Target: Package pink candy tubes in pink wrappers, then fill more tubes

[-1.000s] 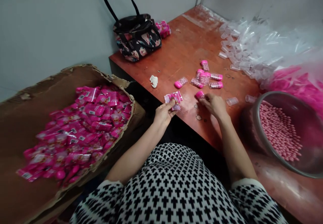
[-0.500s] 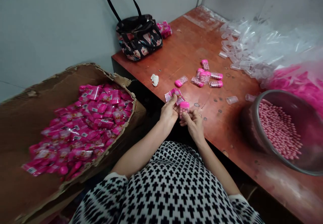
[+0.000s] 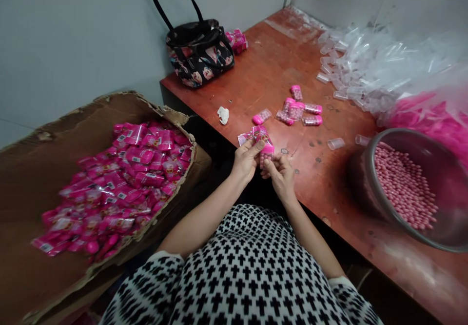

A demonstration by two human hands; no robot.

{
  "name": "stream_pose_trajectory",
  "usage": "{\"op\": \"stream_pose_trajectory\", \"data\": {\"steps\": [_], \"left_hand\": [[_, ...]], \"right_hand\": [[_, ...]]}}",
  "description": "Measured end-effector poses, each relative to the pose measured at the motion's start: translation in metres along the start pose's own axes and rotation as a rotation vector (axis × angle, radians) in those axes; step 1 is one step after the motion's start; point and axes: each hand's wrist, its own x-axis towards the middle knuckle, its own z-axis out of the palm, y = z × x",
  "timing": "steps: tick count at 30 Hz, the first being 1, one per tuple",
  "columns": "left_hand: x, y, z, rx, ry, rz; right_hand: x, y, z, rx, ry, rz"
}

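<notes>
Pinching a pink-capped bottle (image 3: 266, 158) with the curled right hand (image 3: 282, 176), by the near edge of the table (image 3: 310, 173). Gripping pink wrappers (image 3: 258, 132) with the left hand (image 3: 245, 161), thumb uppermost.

I watch through 1 head-worn camera angled forward and down, the left hand (image 3: 244, 163) and right hand (image 3: 282, 178) fairly near, the wall (image 3: 91, 32) farther off.

At six we see a white shirt (image 3: 248, 271), all black crosses! Round to nine, hot-pink packets (image 3: 120, 191), brown box (image 3: 22, 208); at eleven, a black bag (image 3: 203, 59), pale-flowered; at three, pink beads (image 3: 404, 188), grey bowl (image 3: 360, 183); and mid-dial we've got a pink-capped bottle (image 3: 268, 152).
</notes>
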Motion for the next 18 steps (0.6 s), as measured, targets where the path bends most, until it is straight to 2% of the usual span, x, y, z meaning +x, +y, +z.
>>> {"op": "stream_pose_trajectory", "data": {"steps": [3,7,14,18], "left_hand": [[0.001,0.000,-0.002,0.050,-0.028,-0.020],[0.005,0.000,-0.007,0.117,0.000,-0.102],[0.007,0.010,-0.015,0.323,-0.115,-0.096],[0.005,0.008,-0.015,0.358,-0.165,-0.104]], "right_hand": [[0.000,0.004,-0.001,-0.056,0.020,-0.058],[0.001,0.004,-0.002,-0.094,0.041,-0.099],[0.011,-0.002,-0.007,0.204,-0.129,0.100],[0.015,-0.003,-0.004,0.184,-0.036,0.023]]}}
